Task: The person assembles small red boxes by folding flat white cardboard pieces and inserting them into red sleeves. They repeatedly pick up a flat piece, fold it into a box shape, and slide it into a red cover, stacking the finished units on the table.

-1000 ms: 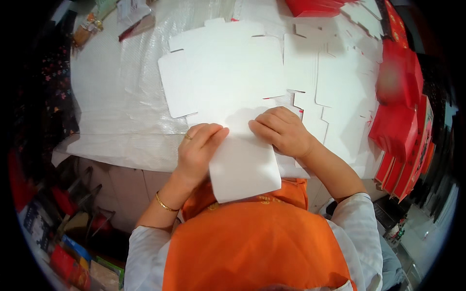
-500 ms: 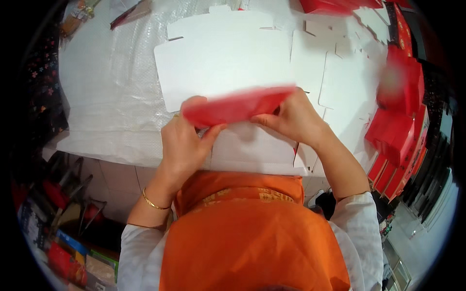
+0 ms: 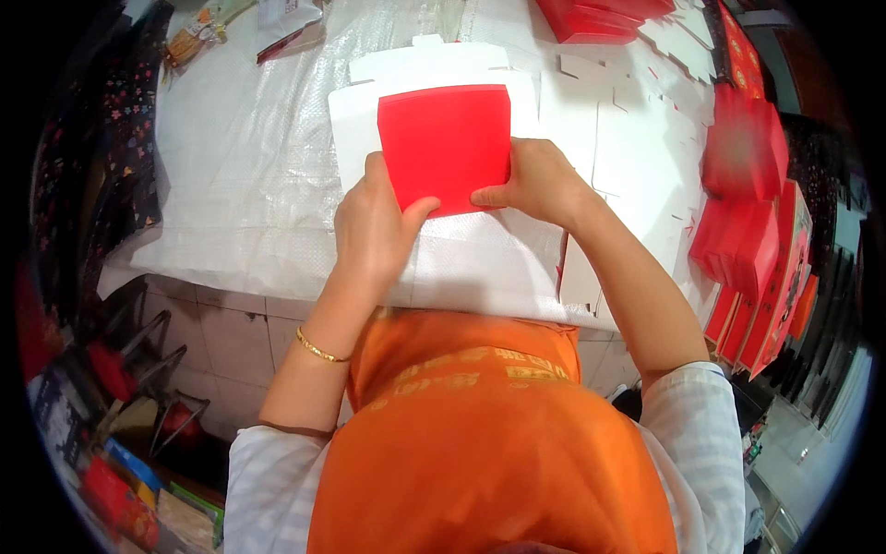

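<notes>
Between my two hands is a red folded cardboard box (image 3: 445, 148), its broad flat face turned up. My left hand (image 3: 374, 222) grips its left side, the thumb on the near edge and the other fingers mostly hidden beneath. On the opposite side my right hand (image 3: 544, 183) holds the near right corner, its thumb also along the near edge. Under and beyond the red box lies a white die-cut cardboard sheet (image 3: 355, 120) with tabs and slots, partly covered by it.
More white cardboard blanks (image 3: 637, 175) lie at the right of the white-covered table (image 3: 249, 185). Red boxes (image 3: 738, 240) are stacked along the right edge, with others (image 3: 600, 18) at the far side. A clear plastic packet (image 3: 288, 23) lies far left.
The red box has tilted from a narrow edge-on view to showing its full broad face. Both hands still hold it, and the view has shifted slightly.
</notes>
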`<state>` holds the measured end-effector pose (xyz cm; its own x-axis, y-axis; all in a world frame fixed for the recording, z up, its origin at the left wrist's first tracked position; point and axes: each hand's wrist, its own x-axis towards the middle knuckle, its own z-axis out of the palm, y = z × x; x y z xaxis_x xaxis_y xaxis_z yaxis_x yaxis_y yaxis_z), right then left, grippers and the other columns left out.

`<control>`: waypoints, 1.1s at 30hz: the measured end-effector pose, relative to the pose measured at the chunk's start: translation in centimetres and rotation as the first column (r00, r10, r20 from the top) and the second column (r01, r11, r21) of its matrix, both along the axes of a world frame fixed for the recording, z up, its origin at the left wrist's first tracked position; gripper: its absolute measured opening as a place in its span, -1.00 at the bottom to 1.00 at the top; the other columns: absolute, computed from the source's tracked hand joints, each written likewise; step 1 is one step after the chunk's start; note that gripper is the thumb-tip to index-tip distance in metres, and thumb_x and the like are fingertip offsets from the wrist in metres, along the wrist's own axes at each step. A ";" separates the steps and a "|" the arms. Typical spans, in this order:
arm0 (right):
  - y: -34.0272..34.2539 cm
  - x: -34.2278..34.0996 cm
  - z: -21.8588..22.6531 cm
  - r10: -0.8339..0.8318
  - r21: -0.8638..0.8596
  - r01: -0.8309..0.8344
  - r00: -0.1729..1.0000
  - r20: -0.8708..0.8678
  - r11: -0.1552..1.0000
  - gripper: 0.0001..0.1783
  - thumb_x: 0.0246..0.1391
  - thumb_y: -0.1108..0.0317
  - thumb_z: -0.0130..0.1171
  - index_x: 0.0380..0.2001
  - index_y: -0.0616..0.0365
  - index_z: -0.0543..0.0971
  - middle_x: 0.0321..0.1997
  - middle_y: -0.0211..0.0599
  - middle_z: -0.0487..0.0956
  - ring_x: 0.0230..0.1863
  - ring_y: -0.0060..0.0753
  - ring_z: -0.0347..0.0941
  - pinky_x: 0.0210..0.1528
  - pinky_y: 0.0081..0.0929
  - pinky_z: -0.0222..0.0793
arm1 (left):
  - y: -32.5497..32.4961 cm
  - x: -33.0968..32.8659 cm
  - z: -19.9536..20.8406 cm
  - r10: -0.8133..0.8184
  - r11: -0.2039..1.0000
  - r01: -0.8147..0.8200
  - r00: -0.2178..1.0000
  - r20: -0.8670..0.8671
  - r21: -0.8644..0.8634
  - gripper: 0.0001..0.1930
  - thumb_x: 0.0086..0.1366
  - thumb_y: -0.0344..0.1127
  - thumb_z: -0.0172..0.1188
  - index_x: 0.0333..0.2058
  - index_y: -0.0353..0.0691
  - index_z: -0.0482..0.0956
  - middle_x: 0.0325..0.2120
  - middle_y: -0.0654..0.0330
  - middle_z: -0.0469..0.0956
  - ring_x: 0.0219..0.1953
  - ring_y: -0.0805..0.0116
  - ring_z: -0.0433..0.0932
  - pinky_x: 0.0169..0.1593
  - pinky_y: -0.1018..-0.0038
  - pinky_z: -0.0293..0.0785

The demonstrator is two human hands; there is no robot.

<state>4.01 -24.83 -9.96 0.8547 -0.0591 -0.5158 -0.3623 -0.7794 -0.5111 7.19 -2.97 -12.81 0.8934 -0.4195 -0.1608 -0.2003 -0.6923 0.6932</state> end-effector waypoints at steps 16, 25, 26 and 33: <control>1.1 -7.3 2.0 0.019 0.112 -0.191 0.574 0.819 0.975 -0.67 -0.17 0.58 0.38 -0.24 0.10 0.64 -0.26 -0.27 0.60 -0.24 -0.19 0.52 -0.19 -0.34 0.44 | 1.6 -3.1 -2.9 -0.063 0.915 0.249 0.867 0.494 -0.319 -0.68 -0.06 -0.68 0.15 -0.28 -0.21 0.57 -0.36 0.08 0.57 -0.24 -0.02 0.51 -0.14 0.20 0.46; 2.9 -14.7 -0.4 0.413 -0.284 -0.339 0.411 0.813 0.897 -0.62 -0.14 0.40 0.30 -0.15 0.12 0.59 -0.28 -0.41 0.51 -0.26 -0.32 0.45 -0.23 -0.38 0.35 | 3.9 -6.8 -1.4 -0.342 0.796 0.586 0.641 0.687 -0.150 -0.71 -0.02 -0.54 0.24 -0.24 -0.31 0.58 -0.26 0.11 0.53 -0.22 0.10 0.54 -0.15 0.31 0.49; 3.2 -15.1 -1.1 0.422 -0.293 -0.340 0.419 0.804 0.894 -0.62 -0.13 0.40 0.29 -0.14 0.12 0.58 -0.27 -0.41 0.50 -0.25 -0.32 0.44 -0.22 -0.38 0.34 | 4.2 -7.8 -1.4 -0.366 0.771 0.617 0.631 0.684 -0.157 -0.68 -0.03 -0.52 0.27 -0.21 -0.30 0.59 -0.26 0.12 0.53 -0.21 0.12 0.54 -0.14 0.30 0.48; 4.1 -16.1 -4.3 0.341 -0.199 -0.318 0.495 0.799 0.927 -0.69 -0.06 0.39 0.21 -0.16 0.11 0.57 -0.29 -0.43 0.46 -0.24 -0.37 0.42 -0.21 -0.39 0.33 | 5.2 -9.8 -2.3 -0.515 0.698 0.712 0.577 0.634 -0.081 -0.74 0.01 -0.50 0.32 -0.25 -0.32 0.62 -0.35 0.19 0.54 -0.31 0.24 0.56 -0.23 0.39 0.50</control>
